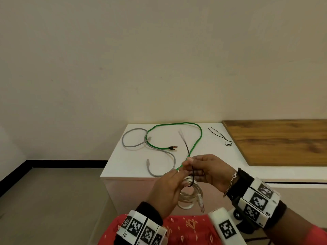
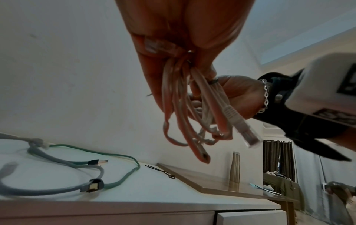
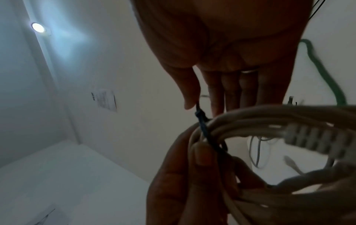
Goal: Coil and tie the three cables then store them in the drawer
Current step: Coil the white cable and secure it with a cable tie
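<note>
A coiled white cable (image 1: 192, 197) hangs in front of the cabinet, gripped at its top by my left hand (image 1: 170, 188). A black zip tie (image 1: 191, 167) loops round the coil, and my right hand (image 1: 210, 170) pinches it near the loop; its tail sticks up toward the cabinet top. In the left wrist view the white cable (image 2: 194, 109) dangles from the curled fingers with a clear plug (image 2: 242, 126) at the bottom. The right wrist view shows the zip tie (image 3: 207, 132) wrapped over the white cable (image 3: 269, 120). A green cable (image 1: 196, 137) and a grey cable (image 1: 139, 140) lie loose on the white cabinet top (image 1: 127, 161).
Spare black zip ties (image 1: 221, 137) lie at the back right of the cabinet top, next to a wooden board (image 1: 283, 140). A drawer seam (image 1: 297, 183) runs below the top on the right. A metal bottle (image 2: 235, 170) stands on the wooden surface. Grey floor lies on the left.
</note>
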Motion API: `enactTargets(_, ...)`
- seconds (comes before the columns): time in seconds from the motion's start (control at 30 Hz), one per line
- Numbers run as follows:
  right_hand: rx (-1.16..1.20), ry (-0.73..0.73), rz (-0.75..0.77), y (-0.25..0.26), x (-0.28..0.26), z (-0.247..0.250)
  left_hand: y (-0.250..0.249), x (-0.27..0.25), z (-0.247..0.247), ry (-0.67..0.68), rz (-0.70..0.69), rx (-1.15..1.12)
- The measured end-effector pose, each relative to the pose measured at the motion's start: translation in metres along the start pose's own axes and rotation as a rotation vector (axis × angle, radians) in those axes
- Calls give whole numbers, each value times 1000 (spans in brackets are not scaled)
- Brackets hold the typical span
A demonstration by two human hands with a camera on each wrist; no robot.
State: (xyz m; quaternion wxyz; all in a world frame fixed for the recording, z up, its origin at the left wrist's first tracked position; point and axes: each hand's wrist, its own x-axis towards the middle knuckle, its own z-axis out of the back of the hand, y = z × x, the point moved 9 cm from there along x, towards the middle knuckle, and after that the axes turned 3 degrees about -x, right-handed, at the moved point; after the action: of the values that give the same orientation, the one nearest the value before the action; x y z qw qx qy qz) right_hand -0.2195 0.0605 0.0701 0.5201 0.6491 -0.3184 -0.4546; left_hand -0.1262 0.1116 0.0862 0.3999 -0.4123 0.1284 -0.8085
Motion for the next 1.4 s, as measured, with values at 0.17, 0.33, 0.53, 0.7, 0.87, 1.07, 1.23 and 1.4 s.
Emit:
enactTargets(0.17,-20,-67,80,8,0,8,4,-3,-6,34,27,-27)
enactTargets(0.33,-109,-228,203,15,1,24,1,-7,-19,79,126,-93)
enactTargets(0.53,36,-249,280,18,0,20,7,-4,-20,117,243,-90)
enactTargets(0.7,-9,-284,398,33,-12,5,11,-1,-20,136,359,-62)
enactTargets(0.87,-113,-321,485,37,-22,-9,22,0,-19,110,492,39)
enactTargets(1.07,-99,-336,426,14,-22,-25,30,-13,-14,60,595,51)
enactTargets(1.23,-293,-318,474,12,-29,-44,45,-18,-18,113,629,82)
enactTargets(1.4,-284,-267,481,21,-26,-44,46,-16,-19,106,604,31)
